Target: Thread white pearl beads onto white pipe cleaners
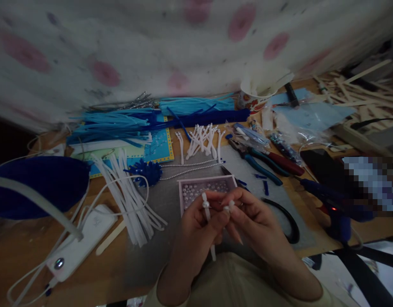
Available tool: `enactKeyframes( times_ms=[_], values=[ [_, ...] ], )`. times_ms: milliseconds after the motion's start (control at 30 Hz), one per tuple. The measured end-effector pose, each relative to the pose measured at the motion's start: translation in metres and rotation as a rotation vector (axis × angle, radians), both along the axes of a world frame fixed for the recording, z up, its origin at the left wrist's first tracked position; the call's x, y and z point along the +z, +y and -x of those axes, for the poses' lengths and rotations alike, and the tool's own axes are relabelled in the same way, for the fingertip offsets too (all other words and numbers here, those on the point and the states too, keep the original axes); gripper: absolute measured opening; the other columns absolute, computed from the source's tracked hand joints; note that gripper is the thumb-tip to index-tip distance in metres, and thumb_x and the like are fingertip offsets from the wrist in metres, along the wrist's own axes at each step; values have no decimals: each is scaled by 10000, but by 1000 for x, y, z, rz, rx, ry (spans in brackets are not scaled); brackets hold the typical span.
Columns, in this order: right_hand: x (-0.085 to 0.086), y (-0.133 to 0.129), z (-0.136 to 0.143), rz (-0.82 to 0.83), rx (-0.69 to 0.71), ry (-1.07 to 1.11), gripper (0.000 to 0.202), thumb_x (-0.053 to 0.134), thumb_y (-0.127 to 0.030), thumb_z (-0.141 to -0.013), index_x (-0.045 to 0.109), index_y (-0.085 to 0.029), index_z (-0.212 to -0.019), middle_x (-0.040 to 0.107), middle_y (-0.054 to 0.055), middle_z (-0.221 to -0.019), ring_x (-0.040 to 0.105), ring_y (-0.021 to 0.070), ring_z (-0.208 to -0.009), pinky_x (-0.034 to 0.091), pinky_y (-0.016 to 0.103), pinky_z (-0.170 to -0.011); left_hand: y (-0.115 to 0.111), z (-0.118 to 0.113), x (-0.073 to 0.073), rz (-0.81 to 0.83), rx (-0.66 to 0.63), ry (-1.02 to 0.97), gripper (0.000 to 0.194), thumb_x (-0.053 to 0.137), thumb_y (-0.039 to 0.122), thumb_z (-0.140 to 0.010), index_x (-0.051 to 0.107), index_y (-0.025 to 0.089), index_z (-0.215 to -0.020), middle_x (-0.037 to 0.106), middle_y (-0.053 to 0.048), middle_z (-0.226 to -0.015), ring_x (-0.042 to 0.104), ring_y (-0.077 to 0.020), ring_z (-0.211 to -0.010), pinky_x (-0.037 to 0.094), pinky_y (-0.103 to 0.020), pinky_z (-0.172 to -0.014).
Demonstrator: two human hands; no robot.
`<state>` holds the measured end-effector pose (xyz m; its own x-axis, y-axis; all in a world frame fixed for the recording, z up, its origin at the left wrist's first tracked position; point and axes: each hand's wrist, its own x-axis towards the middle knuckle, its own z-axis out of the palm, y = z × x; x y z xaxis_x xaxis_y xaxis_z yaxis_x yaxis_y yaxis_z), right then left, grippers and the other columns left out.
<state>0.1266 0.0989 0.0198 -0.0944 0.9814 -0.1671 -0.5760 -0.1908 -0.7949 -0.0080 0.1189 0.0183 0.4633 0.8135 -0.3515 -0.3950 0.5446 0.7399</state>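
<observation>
Both hands meet over the front of a pink-rimmed box (180, 196) that holds loose pearl beads. A white pipe cleaner (208, 213) with a pearl bead near its top runs down through my left hand (201, 226), whose fingers are closed around it. Thumb and fingertips of my right hand (247, 213) pinch a small white piece (229, 207), fuzzy and partly hidden, against the left fingertips. I cannot tell whether that piece joins the pipe cleaner. Behind the box lies a pile of bent white stems (203, 140) with beaded tips.
Straight white pipe cleaners (132, 204) lie left, near a blue pompom-like piece (145, 172) with a bead chain. Blue pipe cleaners (119, 121) line the back. Pliers (260, 164), a dark phone (324, 170) and a blue glue gun (339, 209) lie right. A white lamp base (84, 238) stands left.
</observation>
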Motion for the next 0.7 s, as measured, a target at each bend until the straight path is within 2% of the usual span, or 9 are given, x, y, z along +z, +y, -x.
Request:
enactKeyframes(
  times_ms=[67, 233, 367, 433, 567, 700],
  values=[
    [0, 0, 0, -14, -2, -6, 113, 788, -345, -885, 739, -245, -872, 646, -68, -585, 540, 65, -417, 487, 202, -483, 0, -1, 0, -11, -6, -16, 422, 860, 499, -784, 684, 177, -992, 647, 40, -542, 382, -40, -388, 218, -179, -408],
    [2, 3, -2, -19, -16, -83, 118, 789, -327, -883, 733, -230, -848, 790, 19, -958, 596, 52, -461, 503, 194, -471, 0, -3, -1, 19, -11, -35, 435, 858, 498, -790, 689, 169, -1021, 645, 43, -520, 370, -33, -374, 191, -177, -405],
    [-2, 4, -2, 8, -18, -108, 158, 809, -362, -856, 737, -222, -842, 801, 67, -1046, 636, 92, -488, 496, 211, -424, 1, -2, 0, 47, -28, 1, 481, 857, 519, -780, 689, 167, -1062, 613, 55, -514, 351, -36, -383, 195, -186, -414],
    [-4, 4, -2, 24, -44, -93, 170, 784, -380, -877, 737, -220, -844, 799, 64, -1030, 617, 83, -463, 459, 198, -387, 0, -2, 0, 55, -50, 3, 485, 837, 510, -808, 692, 171, -1122, 617, 46, -546, 356, -38, -403, 204, -190, -428],
    [-8, 4, -2, 62, -103, -100, 191, 783, -382, -881, 747, -204, -821, 759, 15, -788, 526, 43, -417, 414, 160, -390, -4, 0, -4, 33, -85, -20, 436, 750, 493, -900, 716, 191, -1214, 613, 14, -690, 370, -43, -488, 242, -202, -477],
    [-6, 4, -1, 71, -113, -122, 179, 802, -371, -863, 758, -206, -808, 752, 12, -804, 589, 59, -489, 485, 158, -449, -7, 4, -5, 3, -92, 20, 387, 710, 499, -929, 731, 200, -1175, 536, 31, -719, 347, -57, -531, 249, -214, -495]
  ],
)
